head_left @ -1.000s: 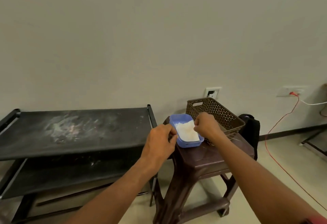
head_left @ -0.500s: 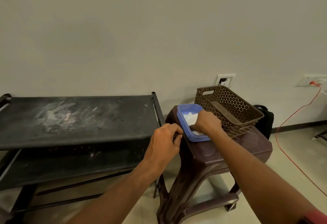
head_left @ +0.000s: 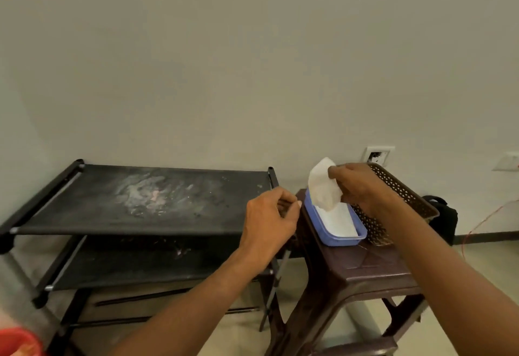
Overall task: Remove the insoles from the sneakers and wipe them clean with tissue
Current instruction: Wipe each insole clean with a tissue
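Our left hand (head_left: 269, 220) hangs in front of the right end of the black two-shelf rack (head_left: 140, 201), whose top shelf is smeared with pale dust. Its fingers are curled in with the thumb tip against the forefinger, and we see nothing held in them. The fingertips lie just beside the left rim of the blue tray (head_left: 337, 241), apart from it as far as we can tell. The tray sits on the dark brown plastic stool (head_left: 351, 265) and holds a flat stack of white tissues (head_left: 338, 222). Above the far end of the tray, one tissue (head_left: 323, 187) hangs lifted, its lower edge just over the stack. Our right hand (head_left: 362, 187) pinches its upper right corner between thumb and fingers. Behind that hand a brown perforated basket (head_left: 407, 195) rests on the stool, touching the tray's right side. Further right, a black bag (head_left: 445, 215) stands against the wall, with a red cable (head_left: 477, 226) beside it.
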